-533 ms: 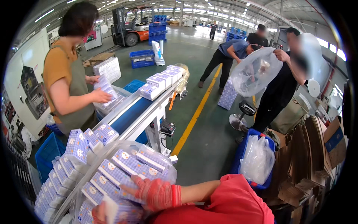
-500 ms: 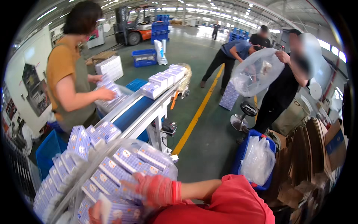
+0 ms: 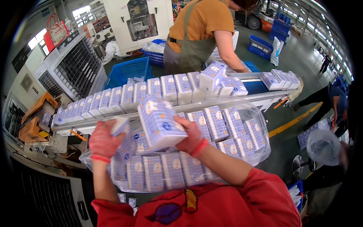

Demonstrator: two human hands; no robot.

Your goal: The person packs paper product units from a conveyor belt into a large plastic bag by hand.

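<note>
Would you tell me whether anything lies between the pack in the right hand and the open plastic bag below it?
Nothing visible does. The right hand holds the tissue pack directly over the clear bag, whose mouth is open beneath it. The left hand holds another pack off to the side, clear of that path.

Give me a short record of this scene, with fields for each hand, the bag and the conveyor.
left hand: red-gloved, grip on a small blue-and-white tissue pack
right hand: red-gloved, holds a larger blue-and-white tissue pack
bag: clear plastic bag, partly filled with rows of packs
conveyor: row of upright packs along it
other person: co-worker in a yellow shirt at the far side
</note>
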